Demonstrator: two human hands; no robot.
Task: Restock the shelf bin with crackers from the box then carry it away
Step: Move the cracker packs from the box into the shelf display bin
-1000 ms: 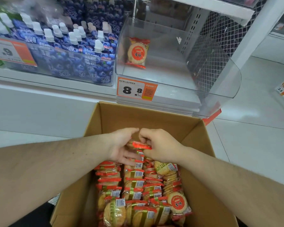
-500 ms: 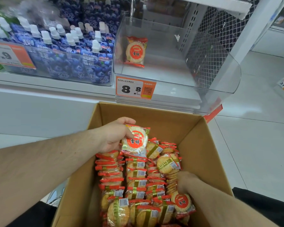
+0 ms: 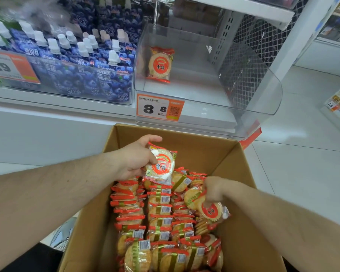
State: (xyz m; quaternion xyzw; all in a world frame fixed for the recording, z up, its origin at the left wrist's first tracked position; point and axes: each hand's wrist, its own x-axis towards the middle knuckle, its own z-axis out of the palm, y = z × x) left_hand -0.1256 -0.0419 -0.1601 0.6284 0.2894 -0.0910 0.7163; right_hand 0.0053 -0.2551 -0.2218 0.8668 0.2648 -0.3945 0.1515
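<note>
An open cardboard box stands below the shelf, packed with several rows of red-and-clear cracker packs. My left hand grips one cracker pack just above the far rows, its red round label facing me. My right hand reaches down into the right side of the box and pinches another pack by its top. The clear shelf bin sits above the box with a single cracker pack leaning at its back left.
A price tag reading 8.8 hangs on the bin's front. Left of the bin, a clear tray holds several blue pouches with white caps. A mesh panel closes the shelf's right end. White tiled floor lies to the right.
My right hand has risen from deep between the packs and now pinches a pack at the box's right side. My left hand keeps its pack held in nearly the same spot.
</note>
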